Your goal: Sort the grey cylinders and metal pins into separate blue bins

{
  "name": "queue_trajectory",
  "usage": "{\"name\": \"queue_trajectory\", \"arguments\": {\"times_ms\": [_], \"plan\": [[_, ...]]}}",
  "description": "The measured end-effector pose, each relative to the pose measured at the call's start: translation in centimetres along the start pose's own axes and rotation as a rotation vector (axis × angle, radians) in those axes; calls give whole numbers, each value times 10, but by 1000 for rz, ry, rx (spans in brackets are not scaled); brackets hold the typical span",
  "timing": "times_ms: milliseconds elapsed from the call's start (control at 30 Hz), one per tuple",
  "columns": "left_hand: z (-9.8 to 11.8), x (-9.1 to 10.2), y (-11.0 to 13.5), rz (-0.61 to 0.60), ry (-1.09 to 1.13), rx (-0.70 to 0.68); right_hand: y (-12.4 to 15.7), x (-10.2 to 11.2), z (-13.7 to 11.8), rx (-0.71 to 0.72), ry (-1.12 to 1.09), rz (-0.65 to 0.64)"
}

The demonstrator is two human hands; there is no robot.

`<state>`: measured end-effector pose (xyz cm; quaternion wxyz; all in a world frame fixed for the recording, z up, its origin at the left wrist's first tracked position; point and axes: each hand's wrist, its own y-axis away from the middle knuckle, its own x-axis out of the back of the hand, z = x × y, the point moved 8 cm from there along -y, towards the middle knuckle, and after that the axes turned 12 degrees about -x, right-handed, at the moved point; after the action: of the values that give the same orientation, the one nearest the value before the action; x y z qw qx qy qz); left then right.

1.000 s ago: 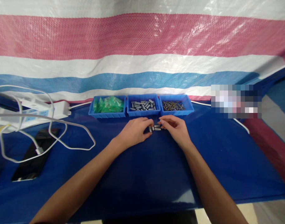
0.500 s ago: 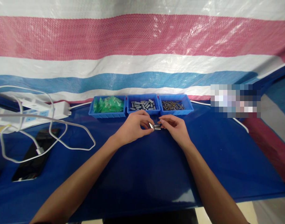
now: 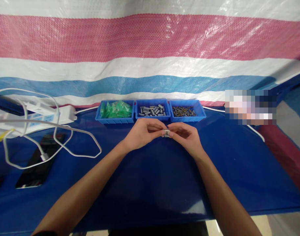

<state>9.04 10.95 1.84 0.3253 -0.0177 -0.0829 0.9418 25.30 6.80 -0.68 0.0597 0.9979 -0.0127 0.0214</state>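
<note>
My left hand (image 3: 143,132) and my right hand (image 3: 185,136) meet fingertip to fingertip over the blue table cover (image 3: 150,183), just in front of the middle tray. Both pinch small grey metal pieces (image 3: 166,133) held between them; the fingers hide most of the pieces. Three small blue trays stand in a row behind my hands: one with green plastic bags (image 3: 116,109), one with grey metal pieces (image 3: 151,110), one with dark screws (image 3: 184,111).
A white power strip (image 3: 48,113) and looping white cables (image 3: 73,144) lie at the left, with a black phone (image 3: 34,167) plugged in. A striped tarp (image 3: 150,49) hangs behind the trays. The table's front edge runs along the bottom.
My hands have drawn together, so the metal pieces that lay apart between the fingertips now sit pressed in one small cluster. The view shifted slightly right.
</note>
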Motion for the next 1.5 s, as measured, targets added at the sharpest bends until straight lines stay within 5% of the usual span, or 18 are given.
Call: {"name": "queue_trajectory", "arguments": {"times_ms": [433,1233,1500], "plan": [[-11,1,-2,50,40,101,1,-1,1,-14,-35,30],[-4,15,-3,99,10,-17,-2,2,5,-42,-71,48],[2,45,-3,354,-89,-90,-2,10,-1,121,376,143]]}}
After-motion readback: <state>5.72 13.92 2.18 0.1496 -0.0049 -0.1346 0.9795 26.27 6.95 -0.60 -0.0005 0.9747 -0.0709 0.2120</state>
